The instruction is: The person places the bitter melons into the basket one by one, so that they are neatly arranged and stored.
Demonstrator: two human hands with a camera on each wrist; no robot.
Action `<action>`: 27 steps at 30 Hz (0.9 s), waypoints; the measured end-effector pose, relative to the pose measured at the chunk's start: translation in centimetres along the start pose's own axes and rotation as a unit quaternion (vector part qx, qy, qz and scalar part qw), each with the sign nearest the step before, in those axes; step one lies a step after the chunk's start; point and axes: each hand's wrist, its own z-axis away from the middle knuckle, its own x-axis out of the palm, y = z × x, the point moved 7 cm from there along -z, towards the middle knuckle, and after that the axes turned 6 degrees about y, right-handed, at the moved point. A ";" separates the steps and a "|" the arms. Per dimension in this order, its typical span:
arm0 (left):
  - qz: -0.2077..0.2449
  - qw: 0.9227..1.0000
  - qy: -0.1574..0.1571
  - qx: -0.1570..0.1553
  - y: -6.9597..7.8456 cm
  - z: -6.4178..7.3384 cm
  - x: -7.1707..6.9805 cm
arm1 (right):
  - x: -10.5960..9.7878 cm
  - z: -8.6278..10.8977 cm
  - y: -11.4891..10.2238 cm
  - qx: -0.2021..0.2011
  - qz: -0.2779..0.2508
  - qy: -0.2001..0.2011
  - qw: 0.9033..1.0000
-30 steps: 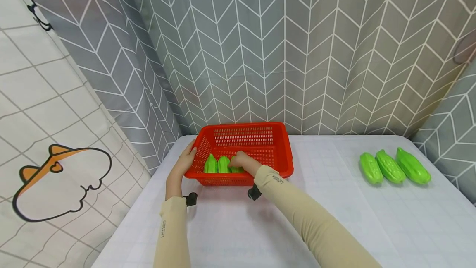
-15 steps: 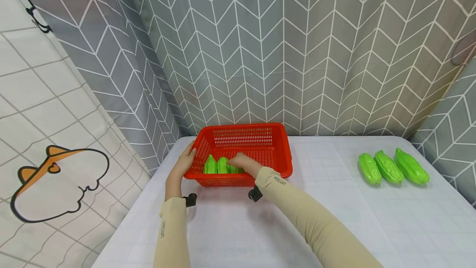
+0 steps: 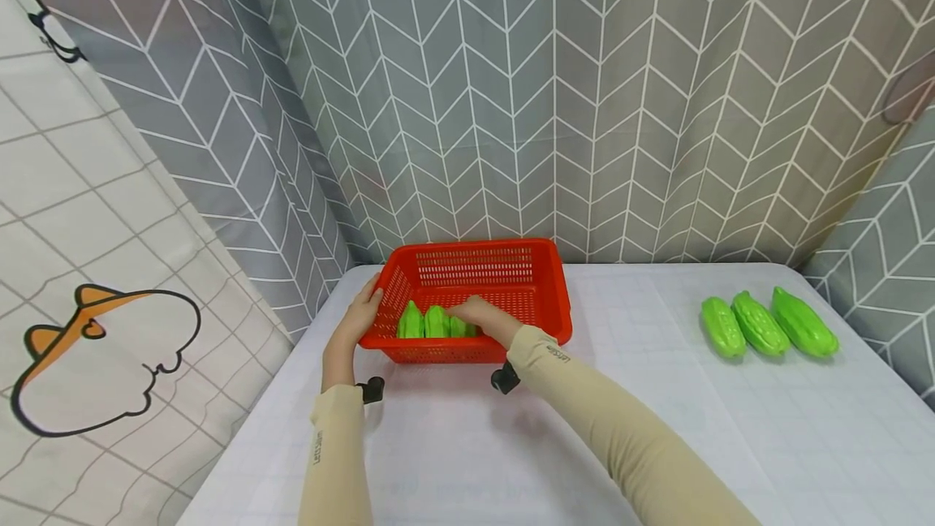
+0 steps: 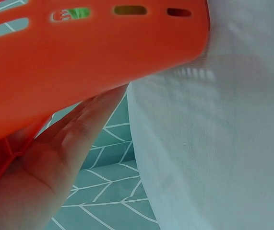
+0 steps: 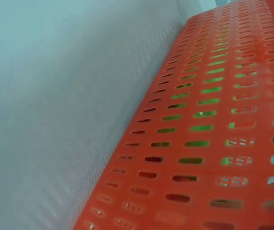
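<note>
A red perforated plastic basket (image 3: pixel 467 354) stands on the table. My left hand (image 3: pixel 358 320) holds its left rim in the head view; in the left wrist view the palm (image 4: pixel 50 167) lies against the outside of the basket wall. Inside, along the front, bright green ridged bitter melons (image 3: pixel 413 321) lie side by side. My right hand (image 3: pixel 485 316) reaches over the front rim with its fingers at the rightmost bitter melon (image 3: pixel 460 327) there. Those fingertips are largely hidden, so I cannot tell whether they grip it. The right wrist view shows mostly the basket's slotted wall (image 5: pixel 189 158).
Several bitter melons (image 3: pixel 760 323) lie in a row on the white table (image 3: pixel 643 396) at the right. A grey patterned curtain (image 3: pixel 511 104) hangs behind the table, and a white grid-patterned cloth (image 3: pixel 88 209) with a cartoon hangs at the left.
My right hand has shifted slightly to the right, and more of the rightmost bitter melon in the basket shows. The left hand stays at the rim. The head view has shifted slightly.
</note>
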 end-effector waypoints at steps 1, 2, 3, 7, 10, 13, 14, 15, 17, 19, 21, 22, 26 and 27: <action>-0.002 1.000 0.000 0.001 0.0 0.0 0.0 | -0.2 -0.1 0.1 0.003 -0.008 0.005 1.000; -0.001 1.000 0.001 0.002 0.0 0.0 0.0 | -0.3 -0.1 0.2 0.005 -0.020 0.008 1.000; 0.000 1.000 0.001 0.001 0.0 0.0 0.0 | -0.4 -0.2 0.3 0.006 -0.027 0.011 1.000; 0.006 1.000 0.000 0.002 -0.1 -0.1 0.0 | -1.0 -0.1 0.5 -0.002 -0.047 0.015 0.999; 0.009 1.000 0.000 0.003 -0.1 0.0 0.0 | -1.4 0.2 0.5 -0.012 -0.058 0.016 0.998; 0.008 1.000 0.000 0.005 -0.2 0.0 0.0 | -1.8 0.5 0.6 -0.019 -0.065 0.021 0.997; 0.007 1.000 0.000 0.006 -0.1 0.0 0.0 | -1.9 0.6 0.5 -0.022 -0.067 0.024 0.997; 0.007 1.000 0.001 0.007 -0.1 0.0 0.0 | -2.1 0.5 0.5 -0.026 -0.067 0.029 0.997; 0.007 1.000 0.002 0.007 -0.1 0.0 -0.1 | -2.3 0.6 0.4 -0.031 -0.067 0.035 0.997; 0.004 1.000 0.001 0.011 0.0 0.1 -0.1 | -2.5 0.6 0.3 -0.038 -0.065 0.041 0.996; 0.003 1.000 0.001 0.011 0.0 0.1 0.0 | -2.7 0.5 0.2 -0.043 -0.063 0.044 0.996; 0.002 1.000 0.001 0.012 0.0 0.1 0.0 | -2.8 0.6 0.2 -0.044 -0.065 0.042 0.996; 0.003 1.000 0.000 0.012 0.0 0.1 0.0 | -3.3 0.6 0.2 -0.052 -0.067 0.045 0.995; 0.003 1.000 0.000 0.012 0.0 0.1 0.0 | -3.5 0.7 0.1 -0.056 -0.066 0.048 0.995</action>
